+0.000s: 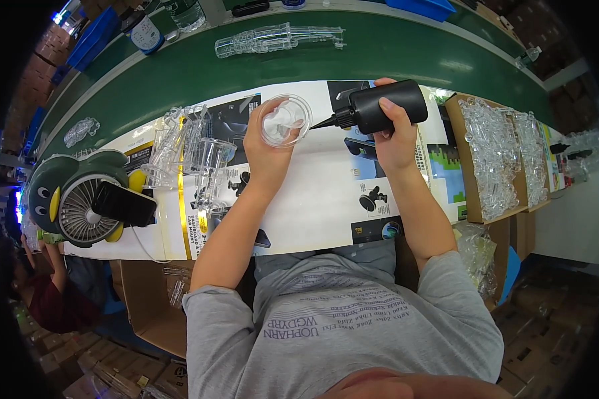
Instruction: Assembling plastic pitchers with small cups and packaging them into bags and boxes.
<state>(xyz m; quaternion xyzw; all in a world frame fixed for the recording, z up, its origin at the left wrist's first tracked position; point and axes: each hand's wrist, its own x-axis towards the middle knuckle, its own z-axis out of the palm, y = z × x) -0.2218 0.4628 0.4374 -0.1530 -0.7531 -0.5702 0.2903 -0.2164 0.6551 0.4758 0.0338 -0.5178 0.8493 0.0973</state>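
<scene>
My left hand [268,149] is closed round a clear round plastic cup-like piece [287,122], its open rim turned up toward me. In my right hand [397,136] lies a black squeeze bottle [391,106], tilted almost level, with a thin pointed nozzle. The nozzle's tip points left and comes close to the rim of the clear piece; whether they touch I cannot tell. Both hands are above a printed white sheet [313,219] on the bench. Left of my left hand stand several clear plastic parts [209,166], some with a round flared top.
A penguin-shaped fan [80,199] with a black phone [124,204] in front stands at left. A cardboard box [474,173] of clear parts is at right. Farther back, a clear plastic assembly [279,40] lies on the green bench [393,53]. Another person [50,286] sits at far left.
</scene>
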